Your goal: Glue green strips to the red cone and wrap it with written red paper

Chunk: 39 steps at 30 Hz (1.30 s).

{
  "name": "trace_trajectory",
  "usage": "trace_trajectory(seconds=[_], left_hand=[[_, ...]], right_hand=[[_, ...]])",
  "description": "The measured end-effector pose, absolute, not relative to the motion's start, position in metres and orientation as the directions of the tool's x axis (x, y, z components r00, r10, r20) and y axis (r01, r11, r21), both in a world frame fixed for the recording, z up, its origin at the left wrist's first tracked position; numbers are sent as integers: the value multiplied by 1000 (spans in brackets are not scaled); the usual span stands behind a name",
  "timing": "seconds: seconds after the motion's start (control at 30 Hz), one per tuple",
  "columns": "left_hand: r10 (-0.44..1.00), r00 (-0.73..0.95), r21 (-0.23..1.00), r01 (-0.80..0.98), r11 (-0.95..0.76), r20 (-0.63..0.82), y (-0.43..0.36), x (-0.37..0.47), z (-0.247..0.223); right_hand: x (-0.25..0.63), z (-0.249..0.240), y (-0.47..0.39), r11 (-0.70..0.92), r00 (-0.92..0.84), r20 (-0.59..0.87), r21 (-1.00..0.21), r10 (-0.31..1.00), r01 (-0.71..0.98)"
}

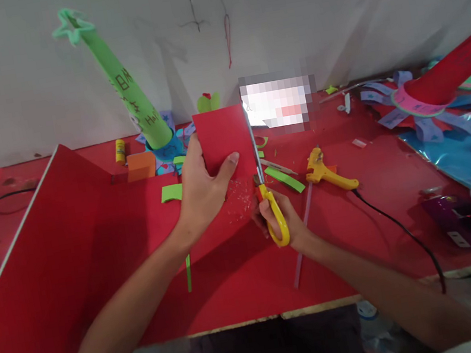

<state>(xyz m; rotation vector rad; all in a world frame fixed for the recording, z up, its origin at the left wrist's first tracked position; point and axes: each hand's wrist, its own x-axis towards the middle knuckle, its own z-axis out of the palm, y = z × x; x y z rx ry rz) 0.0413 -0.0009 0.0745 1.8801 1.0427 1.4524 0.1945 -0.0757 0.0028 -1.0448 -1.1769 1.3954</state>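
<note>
Upright in front of me is a red piece of paper (222,136), pinched between the thumb and fingers of my left hand (204,181). My right hand (285,216) grips a pair of yellow-handled scissors (280,223) by the loops. The blades point up along the paper's right edge; I cannot tell whether they are parted. Small shavings (239,200) lie on the table beneath. Green paper strips (285,179) and a yellow hot glue gun (327,172) with a pink glue stick are to the right of the scissors.
A large red board (48,244) stands folded at the left. Behind it rise a green paper tube (125,86) with a star top and a yellow glue stick tube (120,152). A lit screen (277,103) leans on the wall. A red cone (456,64) and black cord (400,227) are at right.
</note>
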Motion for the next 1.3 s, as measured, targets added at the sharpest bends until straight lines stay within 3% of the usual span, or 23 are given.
trace_trajectory(seconds=[0.37, 0.9, 1.07, 1.3], left_hand=[[833, 129, 793, 256, -553, 538, -4, 44, 75], [829, 121, 798, 229, -558, 545, 4, 39, 73], [804, 94, 773, 231, -591, 587, 14, 27, 80], [775, 85, 740, 251, -624, 626, 19, 23, 84]], right_hand=[[194, 8, -72, 4, -124, 27, -984, 992, -179], [194, 9, -75, -88, -84, -72, -975, 994, -204], [189, -4, -73, -81, -136, -50, -969, 989, -232], [192, -22, -81, -15, -242, 19, -991, 970, -137]])
